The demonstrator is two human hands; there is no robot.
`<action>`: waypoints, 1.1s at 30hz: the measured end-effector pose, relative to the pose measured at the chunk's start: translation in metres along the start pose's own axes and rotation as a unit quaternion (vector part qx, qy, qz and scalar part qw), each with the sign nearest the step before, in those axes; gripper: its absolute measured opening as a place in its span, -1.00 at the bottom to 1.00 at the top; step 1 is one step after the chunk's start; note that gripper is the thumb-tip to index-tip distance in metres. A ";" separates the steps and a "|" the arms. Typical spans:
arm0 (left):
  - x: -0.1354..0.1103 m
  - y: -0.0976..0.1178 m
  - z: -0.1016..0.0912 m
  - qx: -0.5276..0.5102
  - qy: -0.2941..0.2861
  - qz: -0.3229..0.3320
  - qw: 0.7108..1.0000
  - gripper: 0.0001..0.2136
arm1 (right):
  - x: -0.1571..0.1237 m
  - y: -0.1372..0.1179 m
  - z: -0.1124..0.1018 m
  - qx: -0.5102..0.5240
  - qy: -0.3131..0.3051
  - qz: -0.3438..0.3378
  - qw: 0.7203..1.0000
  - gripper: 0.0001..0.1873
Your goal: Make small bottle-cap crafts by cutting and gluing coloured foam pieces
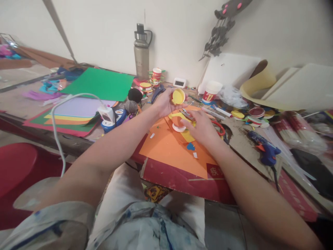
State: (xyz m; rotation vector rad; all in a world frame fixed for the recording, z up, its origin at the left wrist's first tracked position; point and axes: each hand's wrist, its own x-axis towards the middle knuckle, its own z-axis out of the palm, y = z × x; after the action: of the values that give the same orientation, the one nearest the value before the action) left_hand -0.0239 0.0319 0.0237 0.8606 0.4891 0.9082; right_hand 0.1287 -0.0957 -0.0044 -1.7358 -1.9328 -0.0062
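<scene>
My left hand (165, 103) is raised over the table and closed round a small round cap lined with yellow paper (178, 96). My right hand (201, 126) rests on the orange paper sheet (169, 147), fingers bent, with its fingertips at a white cap holding an orange disc (178, 124). Whether the fingers grip that cap I cannot tell. Yellow paper pieces (187, 136) and a small blue heart cutout (190, 146) lie under and beside that hand. Red-handled scissors (220, 127) lie just behind it.
A blue glue gun (264, 150) lies at the right. A metal water bottle (142, 55) stands at the wall. A green sheet (100, 83) and stacked coloured paper (71, 116) are at the left, with a white charger and cable (106, 114). A glue jar (211, 92) and several paper-lined caps sit behind.
</scene>
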 end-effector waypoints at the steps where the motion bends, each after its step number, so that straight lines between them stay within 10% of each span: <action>1: 0.000 0.000 0.000 0.003 0.000 0.002 1.000 -0.80 | 0.001 -0.005 0.003 -0.002 -0.011 0.002 1.000 -0.42; 21: -0.007 0.004 0.000 -0.071 -0.009 -0.040 0.997 -0.75 | -0.004 -0.029 0.003 -0.083 -0.076 0.043 0.993 -0.41; 29: -0.009 0.007 -0.006 -0.115 0.022 -0.031 0.993 -0.67 | -0.009 -0.004 -0.032 -0.138 -0.048 0.066 0.987 -0.47; 33: -0.004 0.005 -0.009 -0.116 0.050 -0.015 0.992 -0.68 | -0.009 0.003 -0.050 -0.268 -0.150 0.146 0.940 -0.47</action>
State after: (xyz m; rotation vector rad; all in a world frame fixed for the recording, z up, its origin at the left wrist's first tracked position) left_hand -0.0347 0.0341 0.0229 0.5975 0.4725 0.9629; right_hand 0.1507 -0.1212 0.0339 -2.5009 -1.9808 -0.1874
